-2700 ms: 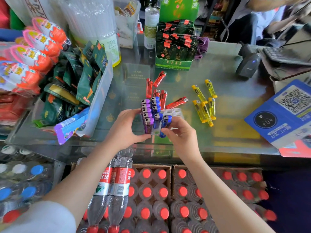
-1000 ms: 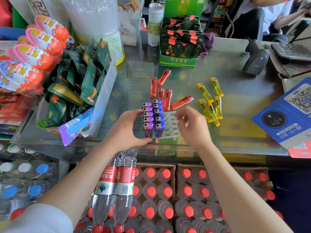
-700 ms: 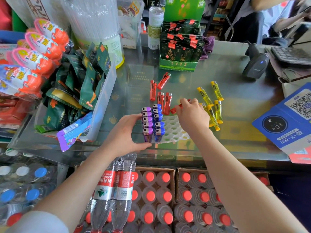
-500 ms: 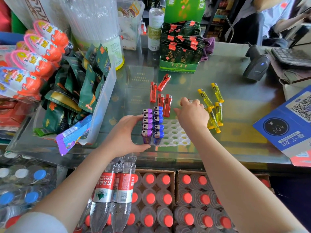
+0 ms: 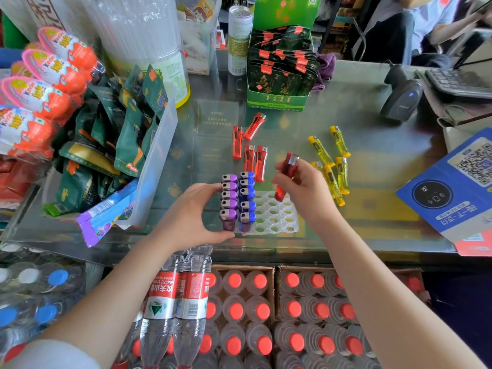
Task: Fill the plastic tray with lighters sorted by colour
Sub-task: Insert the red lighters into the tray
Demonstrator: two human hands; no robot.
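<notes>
The glass worktop filled the middle of the view, with cartons of red-capped water bottles below its near edge at six o'clock. A clear bin of green snack packets stood at nine o'clock, and a green display box of dark sachets at twelve. A blue QR-code card lay at three o'clock, with a dark barcode scanner beyond it at two.

The plastic tray sat near the worktop's near edge at the centre, white and pierced with rows of round holes. Its left side held a column of five purple lighters standing upright, and just beside it a column of five blue lighters, all with silver metal tops. The remaining holes to the right were unfilled.

The left hand curled round the tray's left edge, thumb at the near end and fingers touching the purple column. The right hand hovered over the tray's far right corner, its fingers pinching a translucent red lighter, tilted with its metal top pointing away.

Four loose red lighters lay flat at twelve o'clock from the tray, and loose yellow lighters lay at two o'clock, just beyond the right hand.
</notes>
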